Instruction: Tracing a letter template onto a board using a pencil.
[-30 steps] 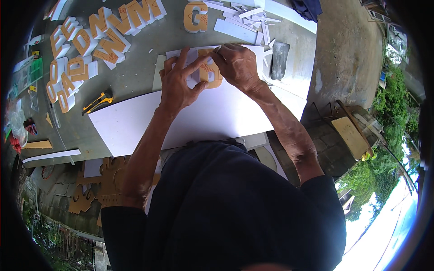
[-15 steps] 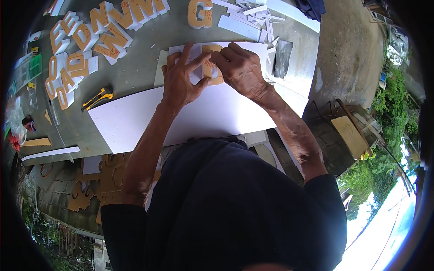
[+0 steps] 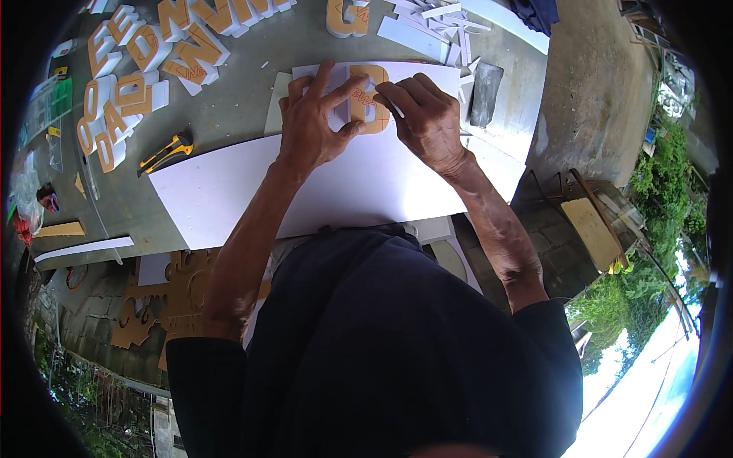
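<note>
Left hand [image 3: 314, 126] has fingers spread at the brown letter [image 3: 366, 100] on the white sheet [image 3: 441, 74], right hand's [image 3: 429, 122] bunched at its right edge, pinch unclear; white-sided letters [image 3: 200, 58] nearby look done, this one apparently unfinished.

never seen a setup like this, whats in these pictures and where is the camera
No machine here: a person's two bare hands. The pictures come from one fisheye camera worn on the head, looking down, so edges bend. The spread left hand touches a brown-faced block letter lying on white sheets. The right hand sits pinched at the letter's right side; whether it holds something small, I can't tell. Around them on the table lie more block letters, a yellow cutter, white strips and a dark block.
</note>
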The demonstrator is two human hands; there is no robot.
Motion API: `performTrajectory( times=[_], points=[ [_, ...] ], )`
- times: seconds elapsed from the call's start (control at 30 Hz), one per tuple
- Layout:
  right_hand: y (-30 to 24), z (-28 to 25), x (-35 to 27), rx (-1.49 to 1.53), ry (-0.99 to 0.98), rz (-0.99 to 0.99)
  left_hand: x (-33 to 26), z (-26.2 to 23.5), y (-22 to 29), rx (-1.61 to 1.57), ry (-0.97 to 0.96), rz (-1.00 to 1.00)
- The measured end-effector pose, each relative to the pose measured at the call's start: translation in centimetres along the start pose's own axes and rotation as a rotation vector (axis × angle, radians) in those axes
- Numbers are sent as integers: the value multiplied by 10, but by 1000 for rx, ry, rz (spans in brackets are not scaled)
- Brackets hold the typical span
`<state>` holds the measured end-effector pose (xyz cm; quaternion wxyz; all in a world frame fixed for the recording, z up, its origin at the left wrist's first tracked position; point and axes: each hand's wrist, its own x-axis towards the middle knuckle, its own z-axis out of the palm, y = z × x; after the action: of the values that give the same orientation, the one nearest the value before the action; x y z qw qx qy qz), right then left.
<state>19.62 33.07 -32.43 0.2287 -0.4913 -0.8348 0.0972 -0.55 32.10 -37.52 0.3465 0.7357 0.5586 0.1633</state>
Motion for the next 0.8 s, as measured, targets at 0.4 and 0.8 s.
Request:
performTrajectory(
  times=[0.4, 0.8],
  points=[
    [15, 11, 13, -35, -116, -7, -1, 1, -2, -1, -24, -6],
    [14, 19, 19, -21, -179, 6, 0, 7, -10, 10, 7, 36]
  ],
)
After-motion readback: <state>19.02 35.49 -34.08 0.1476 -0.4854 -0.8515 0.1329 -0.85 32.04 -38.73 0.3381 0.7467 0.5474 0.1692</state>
